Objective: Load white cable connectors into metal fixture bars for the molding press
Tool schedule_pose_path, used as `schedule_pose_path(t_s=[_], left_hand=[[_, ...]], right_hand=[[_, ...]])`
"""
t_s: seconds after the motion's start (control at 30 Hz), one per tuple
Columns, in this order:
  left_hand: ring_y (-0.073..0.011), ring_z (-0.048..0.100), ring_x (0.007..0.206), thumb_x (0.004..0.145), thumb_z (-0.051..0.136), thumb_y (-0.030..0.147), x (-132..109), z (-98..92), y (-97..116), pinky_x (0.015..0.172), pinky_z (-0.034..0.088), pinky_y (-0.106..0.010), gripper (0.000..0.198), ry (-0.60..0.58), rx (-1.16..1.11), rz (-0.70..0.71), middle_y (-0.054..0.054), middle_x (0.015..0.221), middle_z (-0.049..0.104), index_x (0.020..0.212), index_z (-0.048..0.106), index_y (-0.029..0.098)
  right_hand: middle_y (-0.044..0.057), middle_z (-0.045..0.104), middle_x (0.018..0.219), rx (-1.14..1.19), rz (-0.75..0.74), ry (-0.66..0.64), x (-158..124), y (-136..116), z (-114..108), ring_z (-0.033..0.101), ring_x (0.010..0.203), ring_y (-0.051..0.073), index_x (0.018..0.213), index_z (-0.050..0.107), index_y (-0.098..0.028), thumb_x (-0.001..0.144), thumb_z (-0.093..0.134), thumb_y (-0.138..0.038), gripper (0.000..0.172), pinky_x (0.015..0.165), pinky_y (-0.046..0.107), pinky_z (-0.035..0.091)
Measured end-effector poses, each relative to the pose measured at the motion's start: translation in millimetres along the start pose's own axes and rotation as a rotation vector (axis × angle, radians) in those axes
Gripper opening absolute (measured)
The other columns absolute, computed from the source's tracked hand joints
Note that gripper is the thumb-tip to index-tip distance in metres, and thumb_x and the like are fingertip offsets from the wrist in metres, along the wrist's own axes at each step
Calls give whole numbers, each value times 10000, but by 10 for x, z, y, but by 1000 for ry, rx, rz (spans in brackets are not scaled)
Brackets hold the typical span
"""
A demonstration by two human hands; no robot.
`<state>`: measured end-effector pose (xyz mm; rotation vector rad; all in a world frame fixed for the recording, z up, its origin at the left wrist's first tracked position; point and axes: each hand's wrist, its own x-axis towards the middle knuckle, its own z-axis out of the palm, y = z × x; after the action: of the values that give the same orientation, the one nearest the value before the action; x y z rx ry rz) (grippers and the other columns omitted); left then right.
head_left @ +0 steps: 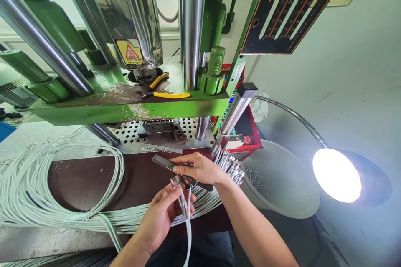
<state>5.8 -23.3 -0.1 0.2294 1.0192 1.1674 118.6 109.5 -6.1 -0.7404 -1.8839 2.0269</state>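
My left hand (163,212) is closed around the ends of several white cables (188,233), whose tails hang down toward my lap. Their metal-tipped ends point up beside a dark metal bar (163,162), which looks like a mold insert. My right hand (200,169) grips that bar from above, thumb and fingers on its two sides. One cable end meets the bar's lower edge; whether it is seated in the bar is hidden by my fingers. Just behind lies a thin metal strip (161,149) at the edge of the press bed.
A large coil of white cable (28,183) covers the left of the brown board (84,179). Bundled cable ends (230,167) stand at right. Above is the green press (131,110) with yellow-handled cutters (171,95). A bin (291,187) and lit lamp (336,175) are at right.
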Motion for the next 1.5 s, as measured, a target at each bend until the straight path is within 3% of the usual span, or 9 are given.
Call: schedule_pose_path(t_s=[0.13, 0.43, 0.6, 0.9, 1.1, 1.27, 1.4, 1.5], left_hand=[[-199, 653, 649, 752, 685, 297, -7, -24, -2, 646, 496, -315, 178, -85, -40, -15, -80, 705, 707, 814, 673, 130], [-194, 671, 634, 766, 730, 286, -1, -21, -57, 673, 504, -327, 188, -49, 45, -51, -88, 731, 735, 798, 594, 161], [-235, 692, 724, 765, 686, 238, -9, -39, -18, 729, 516, -368, 164, -144, -24, -72, -113, 785, 735, 884, 635, 138], [-189, 652, 608, 742, 706, 221, -19, -34, -87, 629, 513, -314, 113, -113, -38, -92, -59, 660, 689, 768, 634, 138], [-198, 650, 557, 732, 710, 303, 11, 1, -130, 591, 522, -327, 205, -51, 16, -136, -62, 629, 677, 686, 589, 144], [-131, 560, 432, 734, 698, 330, 20, 52, -136, 476, 461, -256, 206, -73, -63, -50, 3, 560, 615, 737, 564, 174], [-69, 469, 342, 720, 741, 341, 4, 76, -96, 388, 356, -193, 236, 46, 14, 84, 40, 543, 598, 795, 587, 180], [-53, 424, 314, 723, 733, 385, 4, 55, -68, 345, 289, -176, 263, 103, 105, 127, 38, 513, 585, 816, 616, 169]], right_hand=[[-2, 629, 686, 1, -14, 15, -4, -10, -12, 517, 553, 89, 1168, 675, -120, 819, 674, -384, 437, 554, 222, 427], [10, 646, 717, 124, -34, -69, -21, -17, -38, 522, 527, 81, 1262, 603, -108, 793, 714, -358, 543, 523, 214, 431], [0, 608, 706, 88, -36, -98, -36, -34, -42, 503, 558, 73, 1244, 605, -71, 792, 718, -301, 519, 540, 202, 422], [-32, 581, 693, 77, -48, -82, -47, -37, -62, 521, 531, 74, 1234, 598, -115, 721, 782, -273, 567, 499, 196, 396], [-45, 565, 660, 82, -41, -107, -94, -107, -69, 495, 501, 67, 1134, 613, -109, 725, 771, -247, 460, 474, 192, 363], [-34, 575, 709, 74, -94, -114, -83, -87, -85, 488, 514, 65, 1094, 632, -128, 760, 741, -278, 383, 482, 195, 362], [-22, 588, 691, -47, -76, -98, -65, -68, -92, 487, 515, 77, 1183, 623, -127, 784, 724, -334, 460, 479, 196, 375], [14, 624, 733, -114, -65, -75, -64, -67, -72, 498, 513, 76, 1129, 659, -116, 892, 584, -393, 372, 488, 196, 401]])
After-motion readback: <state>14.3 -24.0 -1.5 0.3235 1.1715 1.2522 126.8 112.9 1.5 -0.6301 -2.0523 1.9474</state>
